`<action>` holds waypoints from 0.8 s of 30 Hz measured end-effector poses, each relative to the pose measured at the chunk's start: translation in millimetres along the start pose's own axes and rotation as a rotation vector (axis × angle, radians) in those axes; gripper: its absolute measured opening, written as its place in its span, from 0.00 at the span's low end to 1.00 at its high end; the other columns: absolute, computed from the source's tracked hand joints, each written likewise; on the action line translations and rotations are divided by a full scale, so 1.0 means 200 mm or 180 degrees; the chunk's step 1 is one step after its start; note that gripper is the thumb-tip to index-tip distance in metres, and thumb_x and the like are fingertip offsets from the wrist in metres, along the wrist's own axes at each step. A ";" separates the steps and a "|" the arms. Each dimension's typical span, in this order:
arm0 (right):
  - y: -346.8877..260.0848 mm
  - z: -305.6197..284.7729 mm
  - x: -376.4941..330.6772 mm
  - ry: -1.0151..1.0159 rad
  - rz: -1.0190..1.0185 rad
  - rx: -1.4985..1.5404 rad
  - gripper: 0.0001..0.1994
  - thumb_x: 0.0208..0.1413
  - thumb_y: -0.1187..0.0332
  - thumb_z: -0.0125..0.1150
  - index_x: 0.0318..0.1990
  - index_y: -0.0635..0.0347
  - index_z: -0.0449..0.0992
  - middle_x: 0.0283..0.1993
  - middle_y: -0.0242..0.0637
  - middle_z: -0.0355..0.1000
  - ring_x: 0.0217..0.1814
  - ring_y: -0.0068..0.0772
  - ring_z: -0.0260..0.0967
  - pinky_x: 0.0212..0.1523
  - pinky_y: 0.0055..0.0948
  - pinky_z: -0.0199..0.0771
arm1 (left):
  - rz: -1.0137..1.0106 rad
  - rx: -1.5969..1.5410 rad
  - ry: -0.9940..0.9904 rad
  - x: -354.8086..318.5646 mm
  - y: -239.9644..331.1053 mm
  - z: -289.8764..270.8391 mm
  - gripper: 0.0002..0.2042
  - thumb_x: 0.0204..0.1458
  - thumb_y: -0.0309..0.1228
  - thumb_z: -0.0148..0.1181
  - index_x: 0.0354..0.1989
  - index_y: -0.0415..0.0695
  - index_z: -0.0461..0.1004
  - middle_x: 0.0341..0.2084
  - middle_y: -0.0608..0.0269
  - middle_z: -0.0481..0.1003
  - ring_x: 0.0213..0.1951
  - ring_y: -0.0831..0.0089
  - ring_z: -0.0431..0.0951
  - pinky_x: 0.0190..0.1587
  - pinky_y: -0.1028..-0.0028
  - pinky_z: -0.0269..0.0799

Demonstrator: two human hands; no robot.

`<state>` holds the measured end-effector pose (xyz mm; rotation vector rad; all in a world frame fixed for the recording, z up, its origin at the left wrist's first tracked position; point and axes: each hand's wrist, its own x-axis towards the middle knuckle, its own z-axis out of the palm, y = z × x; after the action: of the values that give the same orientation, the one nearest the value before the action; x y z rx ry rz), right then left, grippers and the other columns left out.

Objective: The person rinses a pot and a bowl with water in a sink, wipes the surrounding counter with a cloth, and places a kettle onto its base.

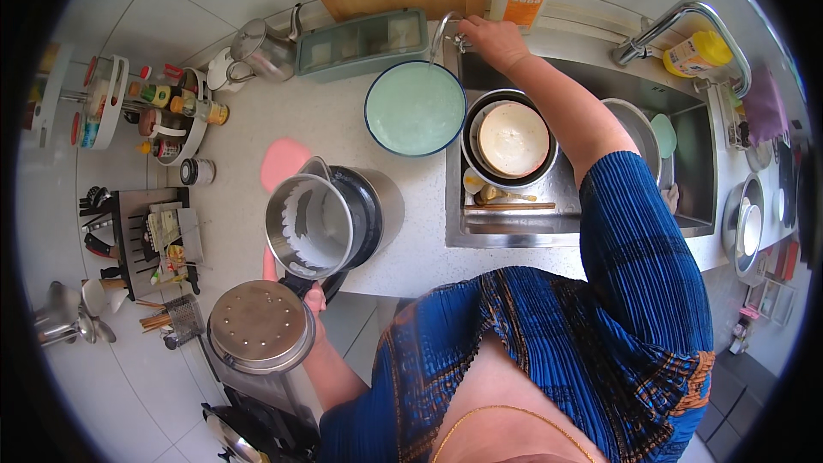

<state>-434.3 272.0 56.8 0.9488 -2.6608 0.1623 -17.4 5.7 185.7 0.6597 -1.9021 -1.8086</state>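
While right hand (490, 39) grips tap (446, 30), bowl (415, 109) sits beside sink (583, 223).

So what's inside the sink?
In the sink: a metal bowl holding a white dish, a spoon, chopsticks and another pan. The arm hides the middle.

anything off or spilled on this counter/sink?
No spill visible. Two oddities: the steel jug, gripped at its handle by the left hand, has white residue coating its inner wall, and its round lid is off, beside it. The right hand is at the small tap.
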 end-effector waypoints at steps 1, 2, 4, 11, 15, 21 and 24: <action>0.00 0.00 -0.01 0.0017 0.0001 0.0020 0.08 0.54 0.71 0.49 0.41 0.48 0.69 0.39 0.31 0.72 0.38 0.40 0.76 0.29 0.39 0.74 | 0.0001 0.0002 0.0009 0.00 0.00 0.00 0.49 0.41 0.37 0.71 0.70 0.37 0.47 0.25 0.62 0.73 0.17 0.83 0.66 0.18 0.85 0.59; -0.01 0.00 -0.01 0.0035 0.0002 0.0041 0.08 0.54 0.71 0.49 0.41 0.48 0.69 0.39 0.30 0.72 0.38 0.40 0.76 0.29 0.39 0.74 | 0.0003 0.0004 0.0018 0.00 0.01 0.01 0.49 0.41 0.37 0.71 0.70 0.37 0.47 0.25 0.62 0.73 0.17 0.83 0.66 0.19 0.85 0.59; 0.00 0.01 -0.02 0.0132 0.0001 0.0122 0.08 0.54 0.71 0.49 0.40 0.47 0.69 0.39 0.30 0.72 0.37 0.39 0.76 0.28 0.39 0.74 | 0.0035 0.0024 -0.0020 0.00 0.01 0.00 0.49 0.41 0.38 0.71 0.70 0.37 0.48 0.26 0.62 0.73 0.17 0.83 0.66 0.19 0.85 0.59; -0.07 0.08 -0.10 0.0624 0.0573 0.0530 0.03 0.56 0.63 0.54 0.37 0.45 0.70 0.36 0.28 0.73 0.35 0.42 0.75 0.28 0.41 0.73 | 0.0158 0.0064 -0.0091 0.01 0.01 0.01 0.46 0.45 0.40 0.71 0.70 0.38 0.49 0.23 0.66 0.70 0.19 0.84 0.64 0.20 0.85 0.60; -0.12 0.13 -0.13 0.0693 0.0977 0.0721 0.05 0.57 0.59 0.57 0.37 0.44 0.71 0.35 0.28 0.74 0.34 0.43 0.74 0.28 0.43 0.73 | 0.0101 0.0010 -0.0077 0.01 -0.01 0.00 0.48 0.43 0.38 0.70 0.70 0.36 0.48 0.28 0.62 0.73 0.19 0.83 0.66 0.19 0.85 0.60; -0.15 0.15 -0.22 0.0480 0.1200 0.0785 0.07 0.58 0.59 0.55 0.43 0.42 0.71 0.35 0.31 0.76 0.33 0.45 0.75 0.29 0.44 0.73 | 0.0228 0.0083 -0.0082 0.00 0.00 0.00 0.46 0.46 0.39 0.70 0.70 0.38 0.49 0.23 0.66 0.70 0.18 0.84 0.64 0.19 0.85 0.59; -0.18 0.13 -0.25 0.0211 0.1332 0.0767 0.10 0.59 0.60 0.54 0.47 0.40 0.70 0.32 0.35 0.77 0.32 0.47 0.75 0.29 0.44 0.74 | 0.0237 0.0047 -0.0172 0.00 0.00 -0.01 0.46 0.46 0.38 0.70 0.70 0.38 0.48 0.23 0.66 0.70 0.18 0.84 0.64 0.19 0.85 0.59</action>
<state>-380.8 268.9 15.2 0.4231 -2.7844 0.6068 -16.5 3.6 184.8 0.5427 -1.9503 -1.7847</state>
